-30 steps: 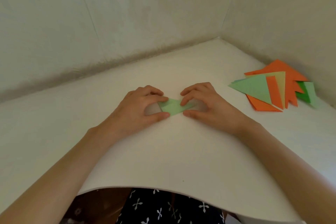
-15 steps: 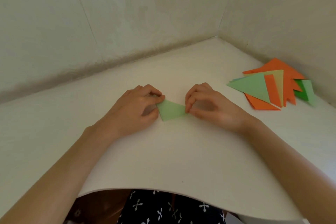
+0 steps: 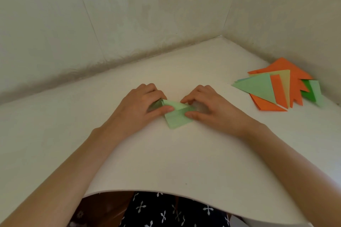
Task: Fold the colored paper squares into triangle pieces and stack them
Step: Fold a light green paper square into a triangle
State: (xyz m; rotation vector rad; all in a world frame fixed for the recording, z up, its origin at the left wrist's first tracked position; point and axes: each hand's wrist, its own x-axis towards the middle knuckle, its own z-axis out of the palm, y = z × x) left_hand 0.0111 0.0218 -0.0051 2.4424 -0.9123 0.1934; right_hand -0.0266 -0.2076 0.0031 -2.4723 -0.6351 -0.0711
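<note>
Center of the tabletop point(image 3: 166, 162), left hand point(image 3: 136, 108) and right hand point(image 3: 212, 108) each pinch the green paper point(image 3: 177, 119) with curled fingers point(image 3: 156, 96), mid-fold. Next, I'd guess: press that crease flat.

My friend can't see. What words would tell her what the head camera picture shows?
A left hand and a right hand pinch a small green paper mid-fold on a white table. A pile of orange and green triangles lies to the right, by the wall.
</note>
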